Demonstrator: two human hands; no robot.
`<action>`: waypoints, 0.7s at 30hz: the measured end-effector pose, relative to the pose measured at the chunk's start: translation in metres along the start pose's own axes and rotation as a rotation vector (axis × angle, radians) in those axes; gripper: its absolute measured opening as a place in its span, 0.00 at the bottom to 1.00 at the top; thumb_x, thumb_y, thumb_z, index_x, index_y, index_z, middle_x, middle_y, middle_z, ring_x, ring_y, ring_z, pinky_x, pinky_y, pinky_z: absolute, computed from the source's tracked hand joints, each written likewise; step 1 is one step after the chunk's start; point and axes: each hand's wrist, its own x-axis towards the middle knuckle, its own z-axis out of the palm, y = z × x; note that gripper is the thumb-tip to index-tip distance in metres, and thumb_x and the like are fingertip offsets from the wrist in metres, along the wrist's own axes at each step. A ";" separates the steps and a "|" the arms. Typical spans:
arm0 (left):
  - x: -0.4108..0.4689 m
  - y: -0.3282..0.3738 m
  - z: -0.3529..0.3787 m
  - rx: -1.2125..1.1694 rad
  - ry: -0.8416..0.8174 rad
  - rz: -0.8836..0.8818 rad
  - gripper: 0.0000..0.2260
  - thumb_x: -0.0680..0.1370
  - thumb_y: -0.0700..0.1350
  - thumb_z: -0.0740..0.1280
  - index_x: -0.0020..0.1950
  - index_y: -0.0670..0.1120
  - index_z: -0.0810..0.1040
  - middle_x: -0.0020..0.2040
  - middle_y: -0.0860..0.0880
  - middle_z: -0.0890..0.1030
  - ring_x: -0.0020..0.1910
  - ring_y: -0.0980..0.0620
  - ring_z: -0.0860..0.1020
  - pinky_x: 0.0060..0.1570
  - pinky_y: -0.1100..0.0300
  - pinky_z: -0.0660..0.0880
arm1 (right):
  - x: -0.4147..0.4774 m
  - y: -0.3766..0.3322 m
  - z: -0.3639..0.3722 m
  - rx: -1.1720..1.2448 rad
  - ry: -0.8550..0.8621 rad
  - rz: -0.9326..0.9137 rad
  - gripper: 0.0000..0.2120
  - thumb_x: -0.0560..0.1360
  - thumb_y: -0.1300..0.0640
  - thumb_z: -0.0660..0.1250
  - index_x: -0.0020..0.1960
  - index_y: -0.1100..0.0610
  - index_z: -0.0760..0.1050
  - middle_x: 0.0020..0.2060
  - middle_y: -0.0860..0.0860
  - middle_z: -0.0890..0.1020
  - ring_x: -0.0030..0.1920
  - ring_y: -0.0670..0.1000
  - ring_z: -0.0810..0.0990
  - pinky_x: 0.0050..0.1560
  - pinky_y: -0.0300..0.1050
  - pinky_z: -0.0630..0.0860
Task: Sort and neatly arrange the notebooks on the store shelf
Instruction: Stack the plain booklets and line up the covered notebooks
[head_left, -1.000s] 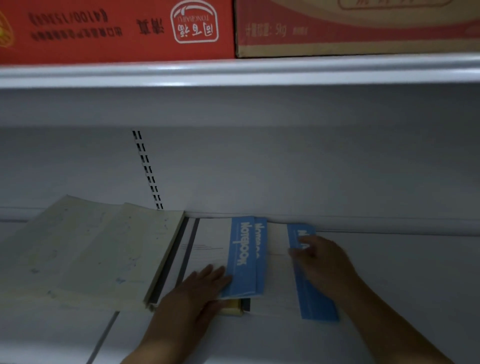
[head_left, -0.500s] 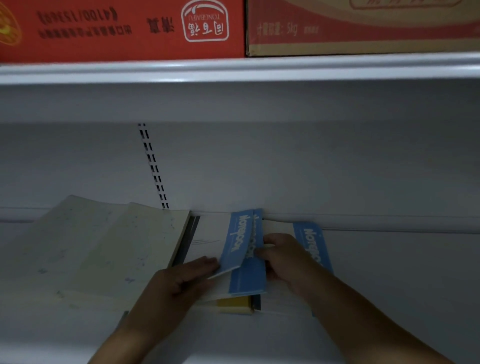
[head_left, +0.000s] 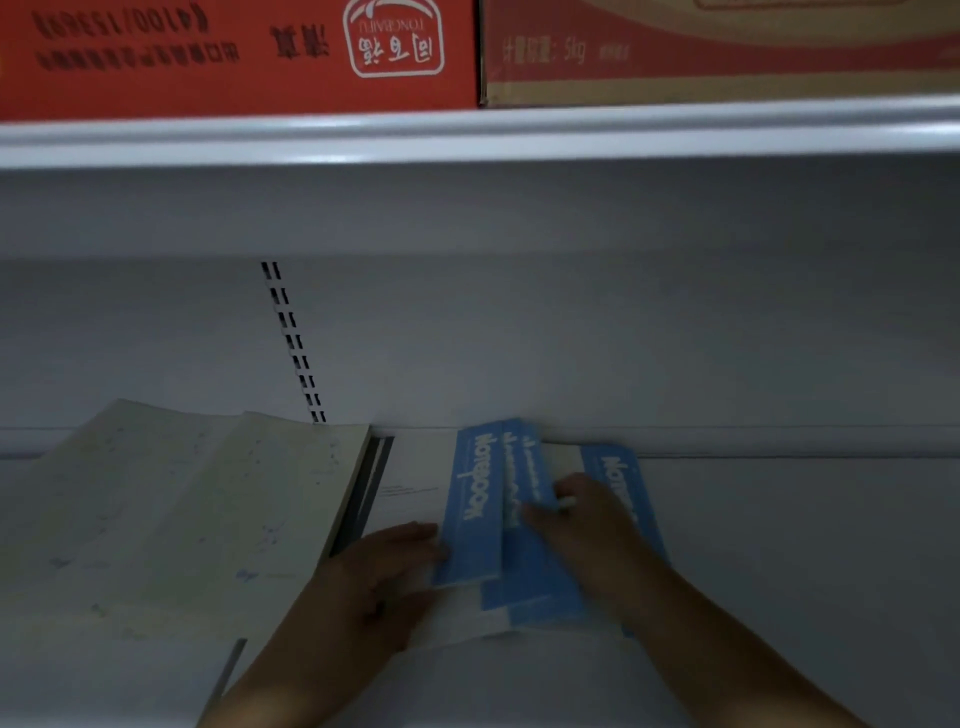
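Fingers of the left hand (head_left: 374, 577) curl round the near edge of the top white paper notebook with a blue band (head_left: 470, 499). The right hand (head_left: 587, 525) lies flat on the blue-banded notebooks beneath (head_left: 535, 582). The rightmost copy (head_left: 621, 475), apart a second ago, now overlaps them on the white metal shelf (head_left: 779, 545): gathered, seemingly not yet squared.

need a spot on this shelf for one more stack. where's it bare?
Bare: the shelf right of the blue notebooks, out to the frame's right edge, and the front strip between the two forearms. Crowded: the cream books fill the left, and the left hand and right hand work the blue notebooks at centre.
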 end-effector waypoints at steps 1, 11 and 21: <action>0.002 0.005 0.003 0.030 -0.046 0.036 0.21 0.69 0.44 0.74 0.56 0.64 0.74 0.65 0.65 0.70 0.65 0.72 0.66 0.65 0.71 0.67 | 0.000 -0.004 0.012 -0.037 -0.011 -0.030 0.09 0.73 0.51 0.68 0.40 0.51 0.69 0.34 0.45 0.76 0.33 0.42 0.75 0.26 0.35 0.67; 0.033 0.009 0.032 0.496 -0.380 0.177 0.20 0.77 0.62 0.54 0.69 0.68 0.59 0.72 0.67 0.60 0.72 0.67 0.51 0.74 0.54 0.43 | 0.002 0.011 -0.056 -0.029 0.147 0.000 0.03 0.74 0.56 0.67 0.46 0.55 0.75 0.39 0.53 0.80 0.35 0.50 0.78 0.30 0.39 0.68; 0.044 -0.002 0.030 0.610 -0.629 0.148 0.38 0.71 0.67 0.62 0.75 0.61 0.47 0.77 0.61 0.47 0.73 0.62 0.39 0.73 0.56 0.39 | -0.007 0.063 -0.073 -0.330 0.260 0.091 0.21 0.74 0.50 0.66 0.66 0.55 0.71 0.60 0.54 0.77 0.59 0.54 0.76 0.55 0.42 0.69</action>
